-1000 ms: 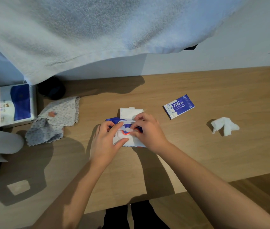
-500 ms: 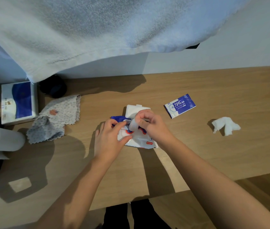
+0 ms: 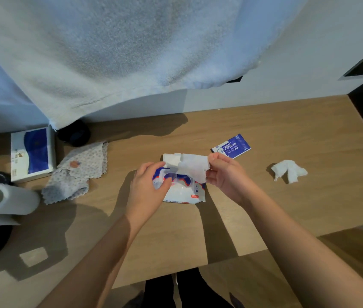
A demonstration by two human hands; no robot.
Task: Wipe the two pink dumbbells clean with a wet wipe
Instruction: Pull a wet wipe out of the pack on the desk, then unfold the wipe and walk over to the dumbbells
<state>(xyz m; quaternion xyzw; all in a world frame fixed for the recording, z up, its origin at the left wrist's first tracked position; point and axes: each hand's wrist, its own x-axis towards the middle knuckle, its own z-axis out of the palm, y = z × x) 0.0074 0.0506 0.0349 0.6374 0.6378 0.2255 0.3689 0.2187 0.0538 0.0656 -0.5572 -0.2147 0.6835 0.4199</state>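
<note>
A white and blue pack of wet wipes [image 3: 183,192] lies on the wooden table [image 3: 264,196] with its lid flipped open toward the wall. My left hand [image 3: 148,187] holds the pack down at its left side, fingers curled on it. My right hand [image 3: 225,174] pinches a white wet wipe [image 3: 192,168] that is partly drawn out of the pack's opening and lifted to the right. No pink dumbbell is in view.
A crumpled white wipe [image 3: 289,171] and a blue alcohol-wipe sachet [image 3: 231,146] lie to the right. At the left are a patterned cloth [image 3: 78,172], a paper roll [image 3: 7,198], a blue and white box [image 3: 32,154] and a dark round object [image 3: 75,133]. A white towel [image 3: 120,52] hangs above.
My right hand has pulled a wipe up out of the pack and moved rightward with it. My left hand stays on the pack.
</note>
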